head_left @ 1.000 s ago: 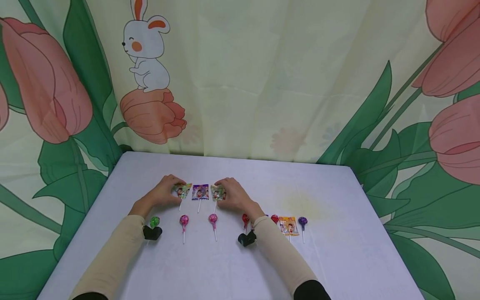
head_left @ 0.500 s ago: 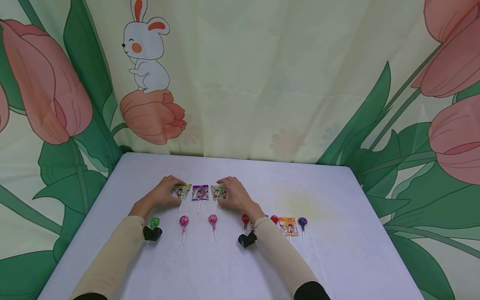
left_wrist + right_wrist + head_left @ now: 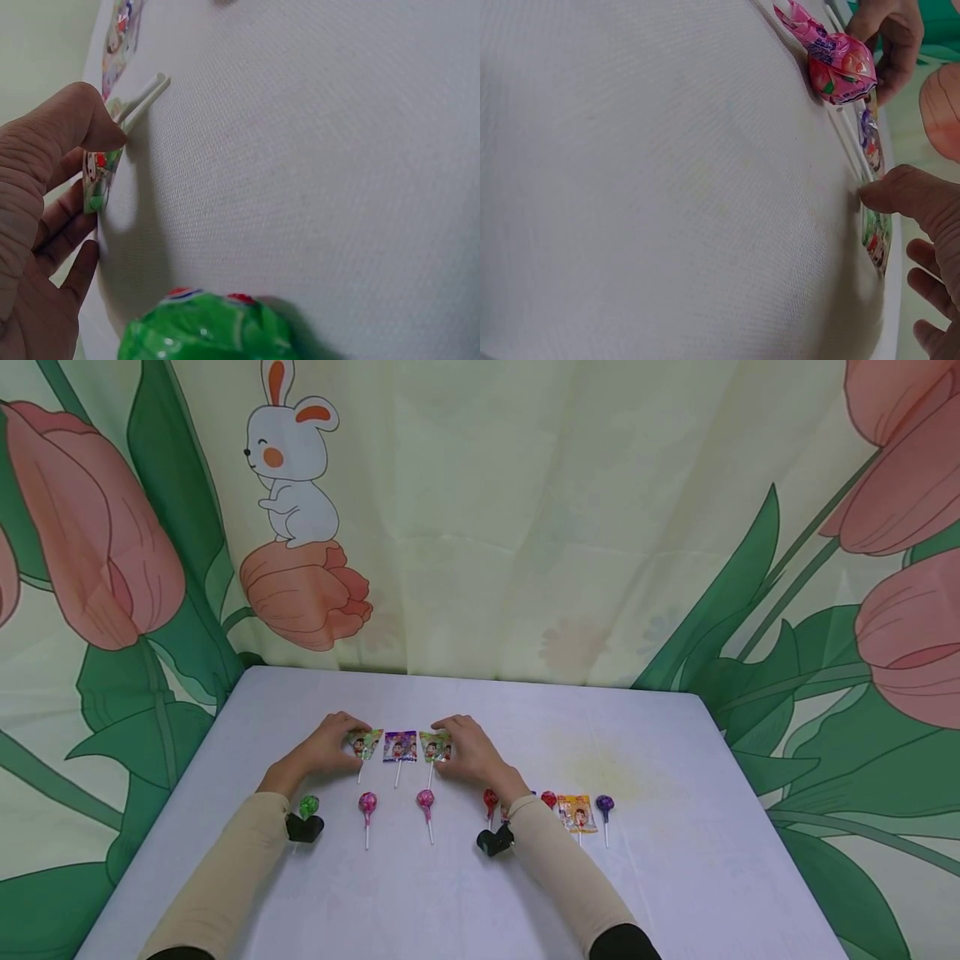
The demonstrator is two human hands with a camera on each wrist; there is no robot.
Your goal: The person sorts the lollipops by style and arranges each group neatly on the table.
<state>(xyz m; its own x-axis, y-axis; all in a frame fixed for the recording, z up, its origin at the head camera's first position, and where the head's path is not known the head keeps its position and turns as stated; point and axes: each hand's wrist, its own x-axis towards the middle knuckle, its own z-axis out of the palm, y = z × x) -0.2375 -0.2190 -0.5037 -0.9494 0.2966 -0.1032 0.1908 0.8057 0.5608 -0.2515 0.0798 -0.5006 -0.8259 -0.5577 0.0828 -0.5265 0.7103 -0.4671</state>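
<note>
Three flat-wrapped lollipops lie in a row near the table's back. My left hand (image 3: 333, 745) pinches the left green lollipop (image 3: 367, 743); in the left wrist view its thumb is on the wrapper (image 3: 96, 169) beside the white stick. The purple lollipop (image 3: 400, 746) lies between the hands, untouched. My right hand (image 3: 468, 752) holds the right green lollipop (image 3: 435, 746) at its edges, with the thumb by the stick end in the right wrist view and the other visible fingers spread behind the wrapper (image 3: 877, 238).
Nearer the front stand out a green ball lollipop (image 3: 309, 806) by the left wrist and two pink ones (image 3: 367, 802) (image 3: 426, 799). A red one (image 3: 491, 798) is beside the right wrist. Farther right lie another red (image 3: 549, 798), an orange packet (image 3: 577, 813) and a purple ball lollipop (image 3: 605, 804).
The right green lollipop has shifted very slightly left, toward the purple one, with my right hand at it. My left hand has stayed in place.
</note>
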